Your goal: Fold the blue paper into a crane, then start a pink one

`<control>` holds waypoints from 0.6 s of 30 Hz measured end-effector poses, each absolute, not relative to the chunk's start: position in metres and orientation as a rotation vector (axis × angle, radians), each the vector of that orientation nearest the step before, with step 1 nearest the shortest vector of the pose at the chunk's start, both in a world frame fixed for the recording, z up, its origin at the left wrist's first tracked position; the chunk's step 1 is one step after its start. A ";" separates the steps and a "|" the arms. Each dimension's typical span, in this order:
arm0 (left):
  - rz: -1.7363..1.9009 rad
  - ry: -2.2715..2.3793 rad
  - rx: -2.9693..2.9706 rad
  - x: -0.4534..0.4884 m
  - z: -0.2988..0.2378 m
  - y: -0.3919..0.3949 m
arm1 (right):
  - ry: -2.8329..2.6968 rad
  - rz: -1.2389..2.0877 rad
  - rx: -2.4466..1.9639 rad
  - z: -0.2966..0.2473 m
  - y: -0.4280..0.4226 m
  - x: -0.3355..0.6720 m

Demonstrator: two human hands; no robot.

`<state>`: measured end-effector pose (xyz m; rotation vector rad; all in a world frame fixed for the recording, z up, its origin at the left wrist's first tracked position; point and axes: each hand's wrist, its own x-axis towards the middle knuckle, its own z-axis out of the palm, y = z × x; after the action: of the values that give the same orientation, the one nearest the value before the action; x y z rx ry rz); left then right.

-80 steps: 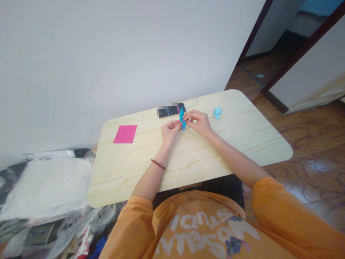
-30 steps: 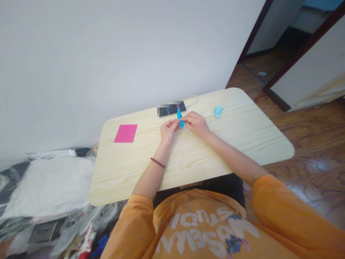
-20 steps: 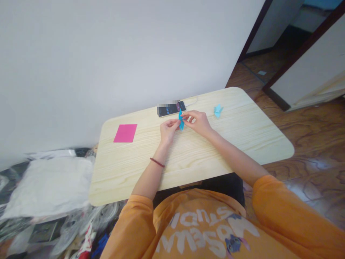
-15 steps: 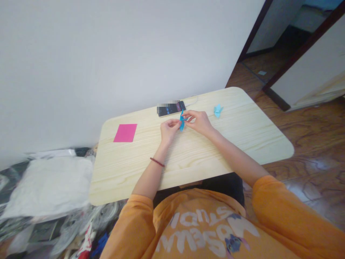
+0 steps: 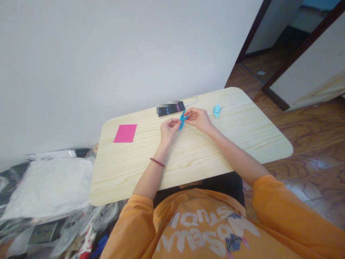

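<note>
Left hand [image 5: 169, 130] pinches the blue folded paper [image 5: 182, 121] near its middle; right hand [image 5: 199, 118] closes fingertips on a side flap. Paper over table [image 5: 205, 154], near phone [image 5: 171, 109]. Best: left steady, right gentle, sparing creases.

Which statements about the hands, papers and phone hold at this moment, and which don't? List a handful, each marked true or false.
1. The left hand pinches the folded blue paper. True.
2. The right hand rests on the pink sheet. False: it is at the folded blue paper.
3. The pale blue folded piece lies to the right of both hands. True.
4. The phone stands upright. False: it lies on the table.
5. The bracelet is on the right wrist. False: it is on the left.
</note>
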<state>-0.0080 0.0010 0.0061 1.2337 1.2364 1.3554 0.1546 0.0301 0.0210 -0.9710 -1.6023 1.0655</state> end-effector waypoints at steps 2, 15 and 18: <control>1.373 1.220 1.221 -0.007 0.007 0.000 | -1.558 1.085 -0.963 0.019 0.031 0.153; 1.412 1.222 1.175 -0.006 0.008 0.001 | -1.758 0.839 -1.000 0.025 0.023 0.152; 1.394 1.226 1.211 -0.006 0.007 0.001 | -1.869 0.737 -1.022 0.029 0.021 0.156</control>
<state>-0.0062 0.0010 0.0074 1.2114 1.2265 1.3936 0.1556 0.0213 0.0293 -1.0215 -1.8692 0.7371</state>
